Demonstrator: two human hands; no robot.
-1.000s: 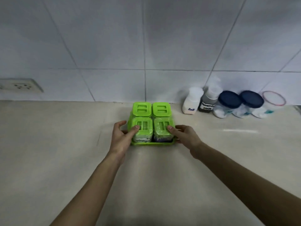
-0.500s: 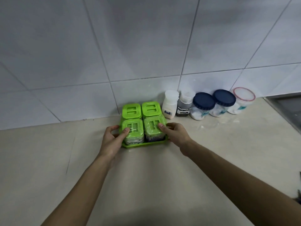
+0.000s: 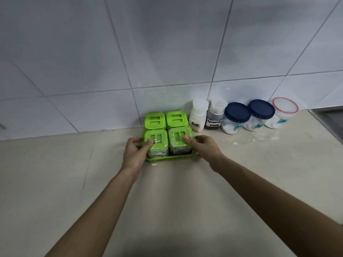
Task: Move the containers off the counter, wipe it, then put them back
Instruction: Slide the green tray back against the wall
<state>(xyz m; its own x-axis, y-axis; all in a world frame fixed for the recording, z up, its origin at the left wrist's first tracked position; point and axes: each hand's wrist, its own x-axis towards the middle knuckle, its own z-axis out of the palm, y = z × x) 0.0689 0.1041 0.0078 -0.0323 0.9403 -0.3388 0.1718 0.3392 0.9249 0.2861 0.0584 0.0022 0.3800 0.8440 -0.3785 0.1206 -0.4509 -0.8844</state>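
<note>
A green tray [image 3: 167, 158] holding several square green-lidded containers [image 3: 155, 120] sits on the beige counter [image 3: 167, 201] against the tiled wall. My left hand [image 3: 134, 154] grips the tray's left side, thumb on the front-left lid. My right hand [image 3: 204, 148] grips the right side, thumb on the front-right lid. To the right along the wall stand a white salt bottle [image 3: 197, 117], a dark seasoning sauce bottle [image 3: 215, 117], two blue-lidded jars [image 3: 236, 117] and a red-rimmed clear jar [image 3: 283, 113].
The white tiled wall [image 3: 167, 52] rises directly behind the containers. A dark recess, perhaps a sink edge [image 3: 332, 119], lies at the far right. Beige counter surface stretches to the left and toward me.
The tray with the green containers has moved back toward the wall and closer to the salt bottle, both hands still on it. My view has shifted rightward.
</note>
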